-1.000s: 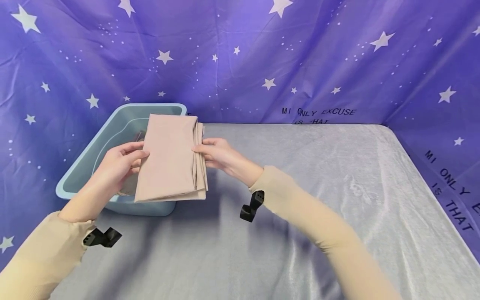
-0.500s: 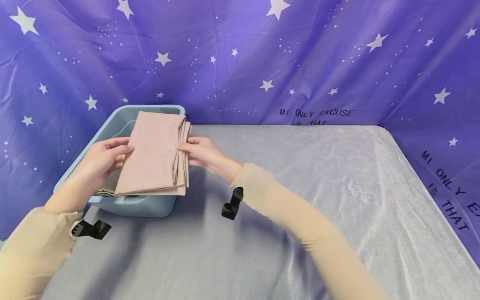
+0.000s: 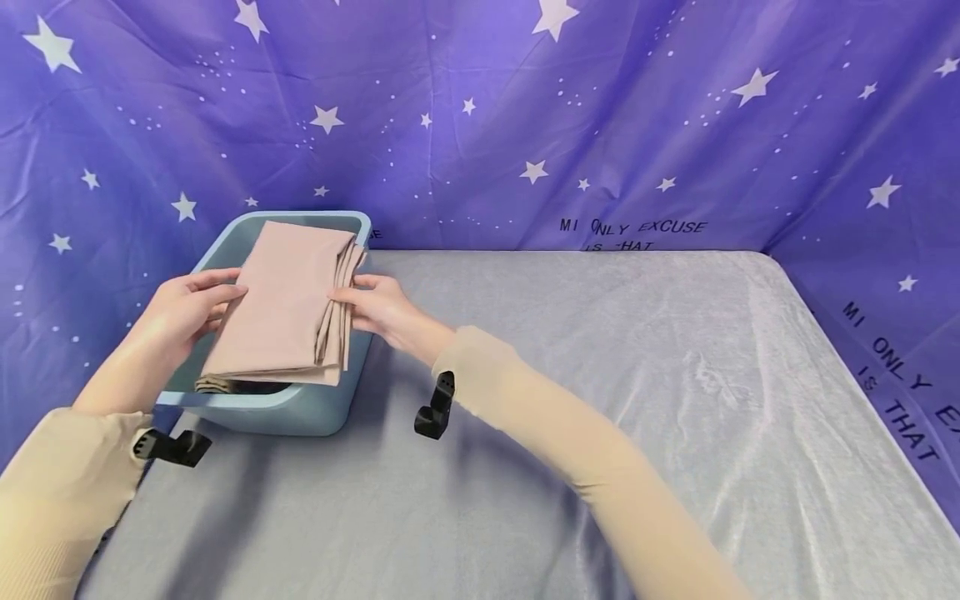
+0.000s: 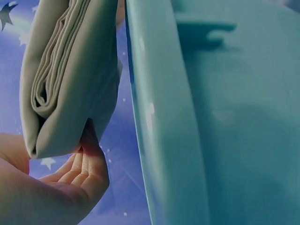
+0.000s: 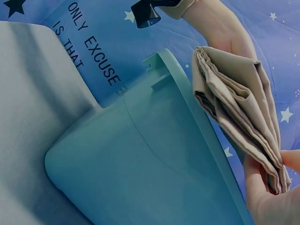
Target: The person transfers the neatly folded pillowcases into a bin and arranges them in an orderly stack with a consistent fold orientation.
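Observation:
A folded pale pink cloth (image 3: 281, 300), several layers thick, is held level over the blue plastic tub (image 3: 307, 412) in the head view. My left hand (image 3: 176, 312) pinches its left edge, thumb on top and fingers beneath. On the opposite edge, my right hand (image 3: 386, 308) grips the stacked folds. Both wrist views show the cloth (image 4: 79, 84) above the tub's rim, its layered folds facing the cameras. Under the cloth's near corner, the edge of another folded fabric (image 3: 213, 384) shows inside the tub; most of the tub's inside is hidden.
The tub stands at the left end of a table covered with grey velvety cloth (image 3: 600, 350). A purple curtain with white stars (image 3: 450, 125) hangs behind and along the sides. A black wrist camera (image 3: 435, 408) sits on each sleeve.
Both hands have carried the folded cloth leftward, from the tub's right side to over its middle. It has tilted slightly. The grip of both hands looks the same.

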Motion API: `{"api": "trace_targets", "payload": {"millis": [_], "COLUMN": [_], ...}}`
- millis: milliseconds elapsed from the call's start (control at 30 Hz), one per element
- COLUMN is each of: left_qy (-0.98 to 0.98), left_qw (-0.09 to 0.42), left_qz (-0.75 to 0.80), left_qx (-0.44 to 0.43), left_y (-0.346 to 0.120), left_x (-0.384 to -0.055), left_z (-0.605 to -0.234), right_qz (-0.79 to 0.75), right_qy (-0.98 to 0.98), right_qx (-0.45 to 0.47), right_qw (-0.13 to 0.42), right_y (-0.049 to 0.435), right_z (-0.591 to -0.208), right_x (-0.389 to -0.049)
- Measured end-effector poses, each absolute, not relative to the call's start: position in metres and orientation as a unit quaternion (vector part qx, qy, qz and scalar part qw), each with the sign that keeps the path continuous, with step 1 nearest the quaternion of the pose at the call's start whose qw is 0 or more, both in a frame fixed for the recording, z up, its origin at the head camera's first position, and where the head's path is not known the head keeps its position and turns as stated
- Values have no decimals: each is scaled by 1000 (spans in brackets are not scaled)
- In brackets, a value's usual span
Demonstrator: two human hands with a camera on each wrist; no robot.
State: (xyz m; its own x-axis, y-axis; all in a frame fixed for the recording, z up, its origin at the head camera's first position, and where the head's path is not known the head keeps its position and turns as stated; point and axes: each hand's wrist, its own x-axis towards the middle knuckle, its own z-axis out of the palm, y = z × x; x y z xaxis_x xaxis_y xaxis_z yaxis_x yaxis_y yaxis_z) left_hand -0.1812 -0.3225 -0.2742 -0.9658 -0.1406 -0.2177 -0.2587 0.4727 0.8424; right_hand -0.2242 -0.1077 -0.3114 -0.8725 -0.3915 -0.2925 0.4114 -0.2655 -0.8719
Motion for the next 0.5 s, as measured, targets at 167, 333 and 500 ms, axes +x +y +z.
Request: {"api": "trace_targets", "payload": {"millis": [167,333,500], "left_qy": [860,864,859], "left_qw": [58,59,59], "left_qz": [491,484,490], "left_qx": [-124,-123,-136], "left_y": [-329,-339,-360], "left_x": [-184,-191,-203], "left_z": [-274,-276,-287], "right_qz": [-800,-786,-762], "right_qy": [545,570,604], "right_qx": [12,13,-8], "right_qw": [252,241,233], "right_y": [-115,-121,-126], "right_z": [-311,-310,-310], "right_x": [-226,-230,-233]}}
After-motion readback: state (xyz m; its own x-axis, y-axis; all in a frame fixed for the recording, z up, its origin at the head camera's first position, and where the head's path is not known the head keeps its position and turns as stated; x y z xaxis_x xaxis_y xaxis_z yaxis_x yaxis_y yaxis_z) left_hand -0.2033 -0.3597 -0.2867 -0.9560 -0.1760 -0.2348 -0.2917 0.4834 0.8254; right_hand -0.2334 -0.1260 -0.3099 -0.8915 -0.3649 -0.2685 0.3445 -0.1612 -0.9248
